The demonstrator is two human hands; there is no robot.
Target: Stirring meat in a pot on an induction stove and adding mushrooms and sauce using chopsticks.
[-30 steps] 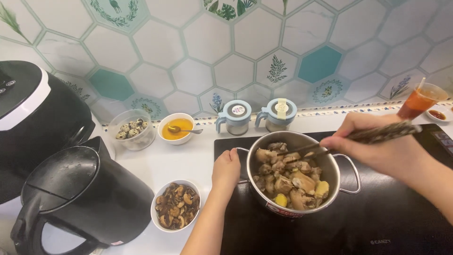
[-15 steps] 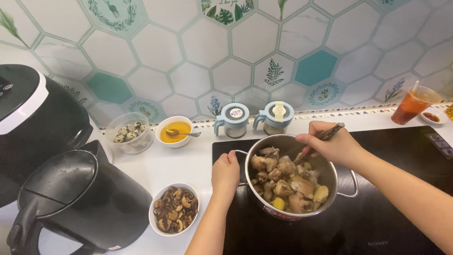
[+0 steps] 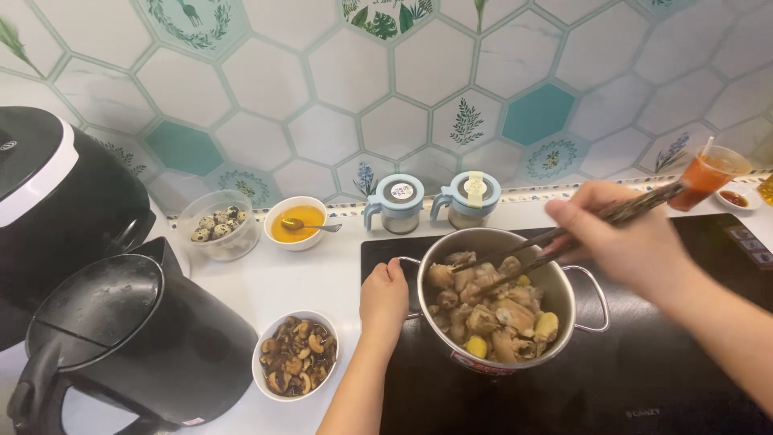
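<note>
We stir meat in a steel pot with chopsticks.

Our left hand [image 3: 384, 296] is closed around the left handle of the steel pot [image 3: 564, 294], which stands on the black cooktop [image 3: 684, 379]. Our right hand [image 3: 620, 238] is closed on a pair of dark chopsticks [image 3: 555, 242], and their tips reach among the meat pieces [image 3: 487, 310] inside the pot. Just beside our left hand, on the white surface [image 3: 322, 278], stands a bowl of mushrooms [image 3: 295, 366]; a black kettle [image 3: 129, 338] is further to the left.
</note>
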